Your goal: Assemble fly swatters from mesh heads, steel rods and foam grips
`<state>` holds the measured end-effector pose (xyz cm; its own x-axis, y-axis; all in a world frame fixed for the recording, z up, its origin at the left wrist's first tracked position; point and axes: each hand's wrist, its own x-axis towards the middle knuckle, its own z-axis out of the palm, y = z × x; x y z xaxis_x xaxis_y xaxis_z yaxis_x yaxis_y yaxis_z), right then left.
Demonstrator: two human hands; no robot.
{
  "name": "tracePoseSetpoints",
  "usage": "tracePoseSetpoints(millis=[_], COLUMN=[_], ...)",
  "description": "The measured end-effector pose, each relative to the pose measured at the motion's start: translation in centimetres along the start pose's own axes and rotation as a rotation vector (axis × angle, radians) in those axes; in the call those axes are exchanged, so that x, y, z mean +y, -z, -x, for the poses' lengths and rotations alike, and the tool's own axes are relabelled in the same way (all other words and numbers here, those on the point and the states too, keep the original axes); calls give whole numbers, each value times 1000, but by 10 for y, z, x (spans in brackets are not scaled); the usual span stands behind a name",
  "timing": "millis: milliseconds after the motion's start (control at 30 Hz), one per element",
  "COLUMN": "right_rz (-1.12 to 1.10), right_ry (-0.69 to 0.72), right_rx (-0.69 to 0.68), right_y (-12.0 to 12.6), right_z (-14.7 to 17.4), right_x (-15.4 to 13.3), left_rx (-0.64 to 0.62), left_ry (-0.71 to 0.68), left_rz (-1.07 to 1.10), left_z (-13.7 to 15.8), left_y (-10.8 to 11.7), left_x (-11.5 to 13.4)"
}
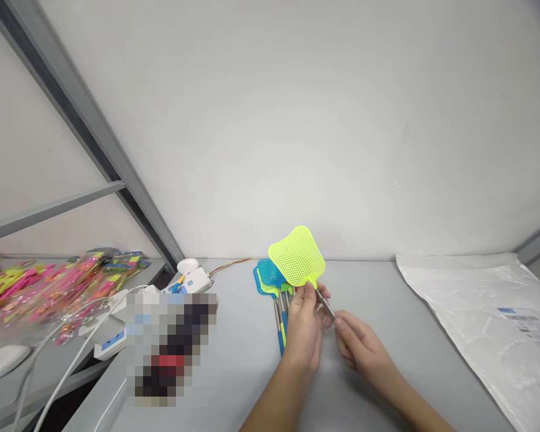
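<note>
Shaft handling, apparently: left fingers [309,291] pinch the yellow swatter [297,255], right fingers [341,324] its shaft [326,304] (blue swatter [270,272] beside left fingers); next likely needs firm grips.

No words or numbers can be read. At the right of the frame, a big white bag [459,294] has a label [527,327] with a small blue patch and rows of dark marks, too tiny and fuzzy to read. At the left, the shiny packets [123,263] are too blurry to read.
</note>
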<state>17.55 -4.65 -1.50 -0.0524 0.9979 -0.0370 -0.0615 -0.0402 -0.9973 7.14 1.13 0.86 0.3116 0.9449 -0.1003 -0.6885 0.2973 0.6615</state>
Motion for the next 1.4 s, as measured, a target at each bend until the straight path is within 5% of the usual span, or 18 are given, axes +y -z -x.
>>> tracePoseSetpoints(millis=[267, 433, 1100, 1400], right_rz=[-569, -702, -326, 13], right_ry=[-297, -351, -82, -122], right_rx=[-215, -257, -90, -216], right_y=[5, 11, 2, -1], right_z=[1, 1, -8, 1], right_x=[-5, 4, -16, -17], left_rx=[-38, -106, -79, 206], left_ry=[28, 58, -78, -375], left_rz=[101, 135, -320, -37], left_z=[-4, -3, 2, -23], left_y=[-1, 1, -2, 20], left_x=[9, 1, -2, 48])
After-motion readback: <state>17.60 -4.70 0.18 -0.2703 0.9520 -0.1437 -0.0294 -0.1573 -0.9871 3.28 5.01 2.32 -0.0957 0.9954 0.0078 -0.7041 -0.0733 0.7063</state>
